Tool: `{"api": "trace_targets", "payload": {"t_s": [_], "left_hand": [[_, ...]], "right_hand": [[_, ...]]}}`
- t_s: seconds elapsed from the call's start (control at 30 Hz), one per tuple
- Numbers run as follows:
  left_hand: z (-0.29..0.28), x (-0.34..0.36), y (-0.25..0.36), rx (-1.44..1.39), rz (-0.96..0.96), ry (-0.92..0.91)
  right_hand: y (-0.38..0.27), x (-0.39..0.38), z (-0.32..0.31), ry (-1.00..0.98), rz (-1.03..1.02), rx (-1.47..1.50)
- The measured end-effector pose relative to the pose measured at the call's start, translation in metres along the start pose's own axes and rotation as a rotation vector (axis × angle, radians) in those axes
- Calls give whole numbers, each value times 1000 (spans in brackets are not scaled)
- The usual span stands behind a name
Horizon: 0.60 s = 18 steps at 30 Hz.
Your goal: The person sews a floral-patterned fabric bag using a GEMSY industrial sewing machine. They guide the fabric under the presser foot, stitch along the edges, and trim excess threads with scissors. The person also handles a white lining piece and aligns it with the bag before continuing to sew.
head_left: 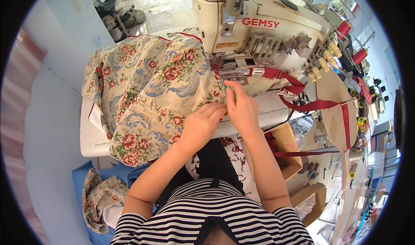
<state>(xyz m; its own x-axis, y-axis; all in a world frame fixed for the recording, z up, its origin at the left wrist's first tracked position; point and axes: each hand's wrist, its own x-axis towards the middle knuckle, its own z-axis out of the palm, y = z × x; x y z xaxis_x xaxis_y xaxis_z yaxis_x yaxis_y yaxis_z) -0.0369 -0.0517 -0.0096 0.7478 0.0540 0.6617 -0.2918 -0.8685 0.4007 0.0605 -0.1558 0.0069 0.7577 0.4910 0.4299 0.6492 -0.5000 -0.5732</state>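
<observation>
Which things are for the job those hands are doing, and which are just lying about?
For the job, it seems:
flowery cloth, touched by the left hand
small green thing in the right hand
sewing machine
red tape

Probably just lying about:
cardboard box
yellow spool
dark and grey heap at the back

From the wearer's head, the fisheye peers steeply down: striped shirt [212,210] looming nearest at six o'clock, left hand [204,123] and right hand [242,111] close by dial centre, sewing machine [270,11] farther out at one.
</observation>
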Motion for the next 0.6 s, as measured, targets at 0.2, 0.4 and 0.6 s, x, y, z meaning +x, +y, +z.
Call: {"api": "trace_targets", "payload": {"t_s": [0.2,0.4,0.6], "left_hand": [[1,6,-2,-2,-4,31],[2,6,-2,20,-7,32],[1,7,-4,-4,-22,13]], "right_hand": [[3,-6,-8,44,-69,84],[7,-3,-1,70,-78,37],[14,-7,-22,-2,73,248]]}}
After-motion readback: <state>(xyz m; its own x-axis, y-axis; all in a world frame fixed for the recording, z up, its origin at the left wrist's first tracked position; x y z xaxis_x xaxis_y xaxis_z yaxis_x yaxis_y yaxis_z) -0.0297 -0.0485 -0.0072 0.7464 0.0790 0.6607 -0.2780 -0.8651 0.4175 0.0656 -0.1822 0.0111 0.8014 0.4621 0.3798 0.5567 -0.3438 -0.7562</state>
